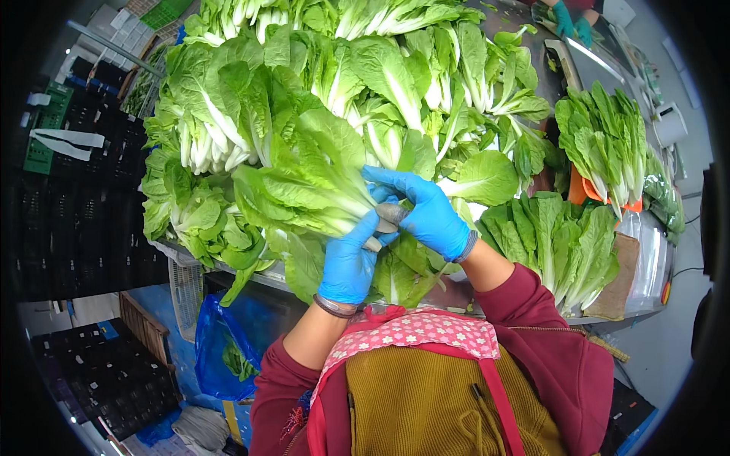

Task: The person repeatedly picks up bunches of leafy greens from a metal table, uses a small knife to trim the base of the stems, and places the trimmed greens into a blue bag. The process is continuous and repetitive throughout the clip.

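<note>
My left hand (349, 265), in a blue glove, grips the pale stem end of a leafy green head (308, 188) that resembles romaine or leaf mustard. Its broad leaves fan out to the upper left. My right hand (436, 214), also gloved in blue, curls its fingers close to the same stem end. Dark grey pieces (391, 213) show at the meeting fingertips; whether they are finger covers or a held object, I cannot tell. Beneath and beyond both hands, a large heap of similar greens (393, 85) covers the table, white stems mostly facing me.
On the right, a bunch of greens (604, 142) rests on an orange holder (577, 185); another bunch (553, 245) lies nearer. A blue plastic bag (214, 353) hangs below the table's left front edge. Black crates (85, 228) stack at left. A co-worker's green-gloved hands (573, 25) show far right.
</note>
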`<state>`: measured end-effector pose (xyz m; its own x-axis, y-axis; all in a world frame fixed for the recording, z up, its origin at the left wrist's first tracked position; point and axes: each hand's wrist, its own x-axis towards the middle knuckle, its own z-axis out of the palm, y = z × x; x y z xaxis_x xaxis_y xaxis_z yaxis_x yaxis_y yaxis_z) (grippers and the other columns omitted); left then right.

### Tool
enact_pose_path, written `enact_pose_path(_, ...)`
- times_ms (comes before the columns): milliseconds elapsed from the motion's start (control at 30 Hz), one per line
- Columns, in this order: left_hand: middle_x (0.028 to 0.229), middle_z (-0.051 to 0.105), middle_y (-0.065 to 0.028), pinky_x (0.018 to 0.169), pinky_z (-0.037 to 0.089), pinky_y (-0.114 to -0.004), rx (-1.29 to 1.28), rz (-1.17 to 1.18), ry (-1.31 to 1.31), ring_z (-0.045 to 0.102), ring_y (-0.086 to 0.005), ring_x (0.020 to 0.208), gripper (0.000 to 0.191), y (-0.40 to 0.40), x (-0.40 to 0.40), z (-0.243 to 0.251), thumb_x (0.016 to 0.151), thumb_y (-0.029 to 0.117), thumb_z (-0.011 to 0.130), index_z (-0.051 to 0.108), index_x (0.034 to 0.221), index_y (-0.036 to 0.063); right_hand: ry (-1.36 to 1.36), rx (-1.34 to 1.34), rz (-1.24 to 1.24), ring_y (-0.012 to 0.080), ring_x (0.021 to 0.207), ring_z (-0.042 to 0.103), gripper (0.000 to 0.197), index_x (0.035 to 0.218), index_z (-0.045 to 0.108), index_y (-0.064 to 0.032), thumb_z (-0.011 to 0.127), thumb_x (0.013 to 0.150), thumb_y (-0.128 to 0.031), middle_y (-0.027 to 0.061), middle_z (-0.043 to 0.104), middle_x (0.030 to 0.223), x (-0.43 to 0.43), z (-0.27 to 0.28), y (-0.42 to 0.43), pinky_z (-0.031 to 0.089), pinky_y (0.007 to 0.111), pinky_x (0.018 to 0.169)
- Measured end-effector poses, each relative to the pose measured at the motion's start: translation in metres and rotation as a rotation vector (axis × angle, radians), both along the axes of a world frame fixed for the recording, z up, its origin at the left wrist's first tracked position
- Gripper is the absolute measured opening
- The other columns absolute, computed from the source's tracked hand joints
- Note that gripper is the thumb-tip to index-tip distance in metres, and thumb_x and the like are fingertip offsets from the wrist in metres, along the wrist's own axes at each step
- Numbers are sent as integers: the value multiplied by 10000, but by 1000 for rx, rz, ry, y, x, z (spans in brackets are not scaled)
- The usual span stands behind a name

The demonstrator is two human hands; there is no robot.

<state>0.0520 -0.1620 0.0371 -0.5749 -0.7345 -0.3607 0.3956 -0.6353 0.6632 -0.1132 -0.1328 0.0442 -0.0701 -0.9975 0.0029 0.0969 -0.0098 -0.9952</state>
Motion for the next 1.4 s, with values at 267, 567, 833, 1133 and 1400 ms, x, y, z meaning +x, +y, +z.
enact_pose_path(267,1106,687,-84,861,523,-297,7,6,-93,654,-152,971,298,13,-10,20,944,84,625,630,1231,2,54,-94,-146,138,987,591,626,1446,519,-72,744,864,-126,49,645,1137,-6,37,31,489,288,921)
enact_pose_path(567,1294,593,-173,936,558,-452,135,79,319,614,-307,1157,491,-2,4,22,952,97,614,442,1411,77,-495,-11,-326,221,952,681,412,1274,623,-7,725,894,-128,138,697,1130,-24,31,57,533,338,893)
enact_pose_path(833,1179,625,-191,881,557,-446,-36,219,291,637,-336,1055,396,-19,25,34,892,21,609,537,1279,64,594,-57,-528,287,899,687,293,1179,718,-112,675,900,-192,158,706,1022,-73,-14,-42,534,391,803)
enact_pose_path(1133,1122,653,-190,885,555,-430,23,114,194,660,-308,1024,424,-9,23,31,956,130,619,471,1336,14,96,136,-484,178,702,624,224,1057,700,-28,603,923,-181,72,683,800,-109,-41,-96,499,322,664)
enact_pose_path(1400,1341,586,-210,1047,457,-401,-64,-53,109,585,-285,1227,591,8,-17,37,976,112,577,343,1510,18,-522,54,-203,245,1041,674,364,1280,554,95,436,1024,-135,169,675,1170,-82,-13,-8,535,364,974)
